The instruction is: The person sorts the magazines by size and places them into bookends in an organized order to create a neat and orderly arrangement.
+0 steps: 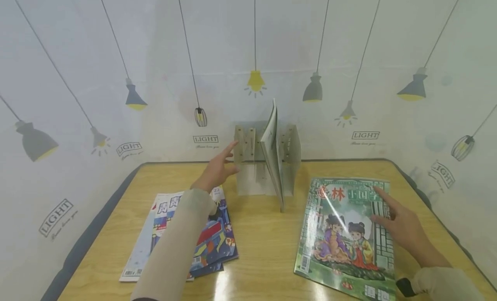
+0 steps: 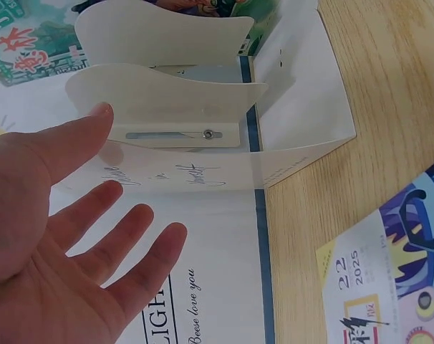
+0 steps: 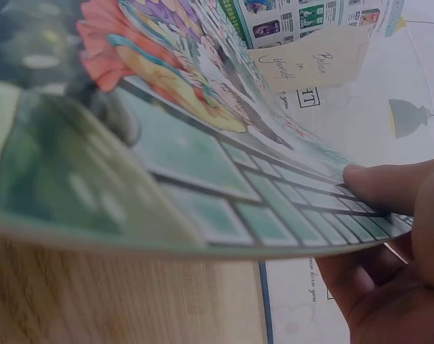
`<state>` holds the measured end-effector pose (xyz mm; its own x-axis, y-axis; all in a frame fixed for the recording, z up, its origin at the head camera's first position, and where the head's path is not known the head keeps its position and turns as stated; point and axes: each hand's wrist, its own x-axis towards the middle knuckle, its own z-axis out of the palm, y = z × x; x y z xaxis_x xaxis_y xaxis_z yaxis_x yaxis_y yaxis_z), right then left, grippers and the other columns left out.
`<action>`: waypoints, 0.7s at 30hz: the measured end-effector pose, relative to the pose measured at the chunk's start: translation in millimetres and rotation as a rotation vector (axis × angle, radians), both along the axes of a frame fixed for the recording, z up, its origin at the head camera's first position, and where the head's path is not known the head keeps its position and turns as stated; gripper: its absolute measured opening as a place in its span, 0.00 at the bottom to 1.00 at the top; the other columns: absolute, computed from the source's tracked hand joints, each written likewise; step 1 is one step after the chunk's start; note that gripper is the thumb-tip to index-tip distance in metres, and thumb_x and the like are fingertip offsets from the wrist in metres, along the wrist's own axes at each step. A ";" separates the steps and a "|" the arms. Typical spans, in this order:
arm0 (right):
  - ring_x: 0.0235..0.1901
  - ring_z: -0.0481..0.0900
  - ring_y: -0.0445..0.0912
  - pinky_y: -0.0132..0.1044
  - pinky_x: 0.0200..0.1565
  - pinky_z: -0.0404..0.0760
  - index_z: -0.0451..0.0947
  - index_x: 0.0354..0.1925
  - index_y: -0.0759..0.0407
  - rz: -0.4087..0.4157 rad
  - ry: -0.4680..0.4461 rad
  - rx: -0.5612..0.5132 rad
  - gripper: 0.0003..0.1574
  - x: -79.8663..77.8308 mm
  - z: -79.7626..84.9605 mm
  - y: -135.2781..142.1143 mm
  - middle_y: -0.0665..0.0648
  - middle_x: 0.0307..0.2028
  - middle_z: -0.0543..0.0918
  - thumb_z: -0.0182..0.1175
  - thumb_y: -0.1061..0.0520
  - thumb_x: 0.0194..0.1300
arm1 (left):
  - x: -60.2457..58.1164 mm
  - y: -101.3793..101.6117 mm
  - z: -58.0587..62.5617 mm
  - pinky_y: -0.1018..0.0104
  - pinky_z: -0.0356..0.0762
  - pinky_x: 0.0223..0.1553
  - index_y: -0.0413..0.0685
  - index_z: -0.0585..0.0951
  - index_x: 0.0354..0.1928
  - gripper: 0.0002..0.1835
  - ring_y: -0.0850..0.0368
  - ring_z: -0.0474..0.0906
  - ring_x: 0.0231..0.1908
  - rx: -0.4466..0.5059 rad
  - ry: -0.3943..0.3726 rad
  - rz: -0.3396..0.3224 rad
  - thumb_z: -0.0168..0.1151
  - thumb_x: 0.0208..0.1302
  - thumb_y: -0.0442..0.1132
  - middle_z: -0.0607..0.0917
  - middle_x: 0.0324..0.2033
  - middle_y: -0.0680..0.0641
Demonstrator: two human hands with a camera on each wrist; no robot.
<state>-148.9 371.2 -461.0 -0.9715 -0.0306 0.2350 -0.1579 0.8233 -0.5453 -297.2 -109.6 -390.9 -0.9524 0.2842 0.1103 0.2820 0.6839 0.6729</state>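
Observation:
Near the left panel of a white expandable book rack (image 1: 250, 180), my left hand (image 1: 218, 169) is held with its fingers spread. The left wrist view shows that hand (image 2: 95, 244) holding nothing, in front of the rack's dividers (image 2: 181, 104). A thin magazine (image 1: 275, 163) stands upright in the rack, jutting forward. On the right, my right hand (image 1: 405, 227) grips the right edge of a green magazine (image 1: 345, 236) with two cartoon figures. In the right wrist view, the thumb (image 3: 378, 183) lies on its cover (image 3: 203, 165) while other fingers are under the edge.
Several overlapping magazines (image 1: 215, 232) lie at the left of the wooden table (image 1: 264, 249), partly hidden by my left sleeve (image 1: 174, 245). Behind the rack rises a pale wall covering (image 1: 272, 42) printed with hanging lamps. A dark edge band (image 1: 97, 223) borders the table.

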 end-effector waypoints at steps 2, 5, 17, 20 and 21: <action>0.15 0.60 0.42 0.34 0.17 0.63 0.49 0.77 0.46 -0.006 0.001 -0.011 0.51 -0.2 1.4 -0.7 0.54 0.16 0.65 0.65 0.54 0.64 | -0.4 -1.0 0.0 0.43 0.75 0.54 0.81 0.48 0.74 0.48 0.44 0.69 0.62 0.002 0.002 -0.005 0.65 0.64 0.39 0.68 0.67 0.41; 0.19 0.71 0.42 0.35 0.21 0.71 0.47 0.77 0.47 -0.016 -0.016 -0.046 0.51 0.2 2.8 -1.5 0.68 0.26 0.79 0.65 0.54 0.65 | -2.2 -1.9 -1.4 0.43 0.75 0.54 0.77 0.48 0.75 0.47 0.44 0.69 0.62 0.003 0.006 -0.009 0.65 0.64 0.39 0.68 0.67 0.41; 0.17 0.69 0.42 0.34 0.19 0.68 0.49 0.77 0.45 -0.052 0.083 -0.075 0.51 7.4 19.6 -14.6 0.58 0.19 0.76 0.66 0.52 0.64 | 0.4 -0.3 -1.3 0.41 0.71 0.57 0.81 0.48 0.75 0.48 0.43 0.68 0.63 0.019 0.001 0.002 0.64 0.65 0.37 0.67 0.67 0.41; 0.13 0.61 0.41 0.34 0.15 0.64 0.49 0.77 0.41 -0.058 0.130 -0.083 0.51 9.0 24.4 -19.0 0.52 0.14 0.66 0.66 0.52 0.64 | 0.5 0.0 -1.5 0.41 0.71 0.57 0.85 0.47 0.73 0.48 0.44 0.68 0.63 0.023 0.000 0.007 0.64 0.65 0.36 0.67 0.67 0.41; 0.13 0.59 0.41 0.34 0.14 0.63 0.49 0.77 0.40 -0.058 0.144 -0.087 0.51 9.5 26.2 -20.7 0.52 0.14 0.64 0.66 0.51 0.64 | 0.5 0.1 -1.4 0.41 0.71 0.58 0.86 0.47 0.73 0.48 0.44 0.68 0.63 0.025 0.000 0.008 0.64 0.65 0.37 0.67 0.67 0.41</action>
